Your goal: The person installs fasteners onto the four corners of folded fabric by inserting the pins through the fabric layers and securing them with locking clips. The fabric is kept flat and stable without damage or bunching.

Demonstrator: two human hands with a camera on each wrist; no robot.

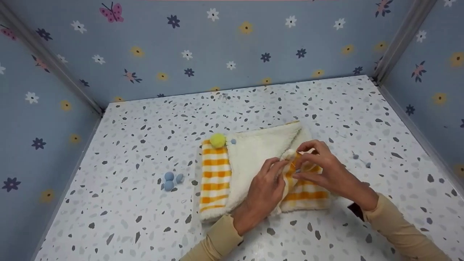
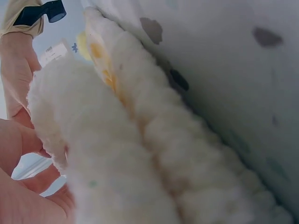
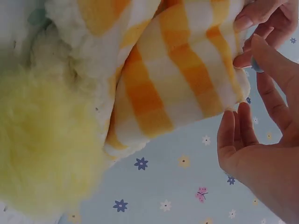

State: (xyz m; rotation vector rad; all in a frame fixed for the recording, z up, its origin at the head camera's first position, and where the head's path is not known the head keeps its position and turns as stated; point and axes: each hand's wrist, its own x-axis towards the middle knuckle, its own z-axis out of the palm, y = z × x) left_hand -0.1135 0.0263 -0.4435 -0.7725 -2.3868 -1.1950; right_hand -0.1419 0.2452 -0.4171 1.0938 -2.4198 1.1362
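Note:
A folded blanket (image 1: 250, 156), orange-and-white checked on one face and cream fleece on the other, lies under both hands. My left hand (image 1: 265, 188) pinches the folded edge of its checked flap, right of the middle. Close beside it, my right hand (image 1: 324, 166) is at the same flap. In the right wrist view, a small blue ball (image 3: 256, 64) sits between the right thumb and a finger, right at the cloth edge. A yellow pompom (image 1: 218, 140) and another small blue ball (image 1: 233, 141) are at the blanket's upper left.
Several blue balls (image 1: 169, 176) sit together on the speckled table (image 1: 119, 152) left of the blanket. Two small blue pieces (image 1: 356, 156) lie to the right. Flower-patterned panels (image 1: 217, 43) stand around the back and sides. The right wrist carries a black camera (image 2: 57, 11).

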